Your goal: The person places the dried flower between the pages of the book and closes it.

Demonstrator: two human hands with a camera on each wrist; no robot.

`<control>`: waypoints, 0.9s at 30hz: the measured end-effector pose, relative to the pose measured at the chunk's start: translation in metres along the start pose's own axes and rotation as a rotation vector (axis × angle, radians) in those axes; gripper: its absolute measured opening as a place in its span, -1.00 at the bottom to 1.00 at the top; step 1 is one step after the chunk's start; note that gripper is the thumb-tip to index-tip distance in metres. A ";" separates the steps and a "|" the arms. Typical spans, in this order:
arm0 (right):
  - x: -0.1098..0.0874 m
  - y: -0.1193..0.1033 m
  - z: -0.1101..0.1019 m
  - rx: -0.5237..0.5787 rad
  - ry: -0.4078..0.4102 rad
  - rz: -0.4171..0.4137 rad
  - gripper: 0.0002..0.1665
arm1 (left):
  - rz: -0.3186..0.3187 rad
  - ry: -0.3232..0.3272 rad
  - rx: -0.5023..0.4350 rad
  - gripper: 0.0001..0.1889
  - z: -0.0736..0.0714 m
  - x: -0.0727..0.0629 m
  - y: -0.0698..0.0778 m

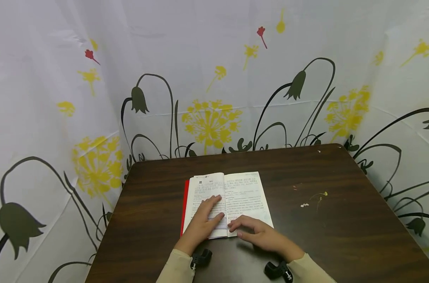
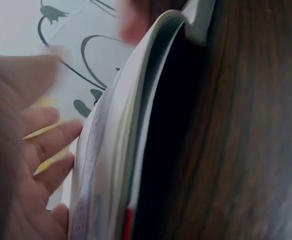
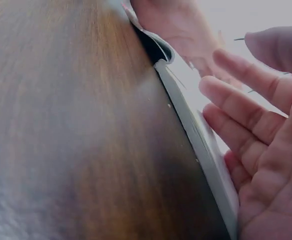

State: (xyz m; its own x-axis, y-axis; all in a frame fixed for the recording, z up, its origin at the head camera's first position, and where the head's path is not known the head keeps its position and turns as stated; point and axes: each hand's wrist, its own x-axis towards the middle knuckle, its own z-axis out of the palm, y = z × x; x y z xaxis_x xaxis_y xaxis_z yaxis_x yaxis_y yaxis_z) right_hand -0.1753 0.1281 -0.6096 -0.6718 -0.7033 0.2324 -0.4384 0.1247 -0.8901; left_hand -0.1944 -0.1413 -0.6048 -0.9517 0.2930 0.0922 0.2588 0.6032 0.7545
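Observation:
An open book with printed pages lies on the dark wooden table, a red cover edge showing along its left side. On the left page rests my left hand, fingers spread and fairly straight toward the middle fold. My right hand is at the lower part of the right page, its fingers slightly bent and holding nothing. In the left wrist view, the left fingertips touch the page. The right wrist view has the right fingers relaxed along the book's page surface.
Small dried plant bits and a thin stem with a yellow tip lie on the table to the right of the book. Behind the table hangs a white curtain printed with flowers. Each wrist wears a black camera.

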 end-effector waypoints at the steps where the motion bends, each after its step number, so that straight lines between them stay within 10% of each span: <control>1: -0.001 0.000 0.000 0.003 0.005 0.003 -0.73 | 0.011 -0.017 0.047 -0.26 0.001 0.001 -0.002; 7: -0.001 0.004 0.002 -0.073 -0.001 0.017 -0.76 | 0.082 -0.097 0.235 -0.13 0.006 0.002 -0.007; 20: 0.001 -0.002 -0.005 -0.041 0.051 0.023 -0.83 | 0.070 -0.096 0.234 -0.11 -0.001 0.005 -0.004; 27: -0.026 -0.020 -0.043 -0.107 0.257 0.022 -0.96 | 0.070 -0.108 0.213 -0.11 0.000 0.003 -0.003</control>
State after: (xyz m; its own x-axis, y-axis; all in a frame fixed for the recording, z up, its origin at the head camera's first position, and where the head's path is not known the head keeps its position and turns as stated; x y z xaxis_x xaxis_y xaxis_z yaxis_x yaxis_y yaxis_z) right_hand -0.1751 0.1741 -0.5814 -0.8054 -0.5004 0.3178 -0.4735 0.2205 -0.8527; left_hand -0.1981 -0.1422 -0.6074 -0.9097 0.4107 0.0610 0.3639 0.7180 0.5933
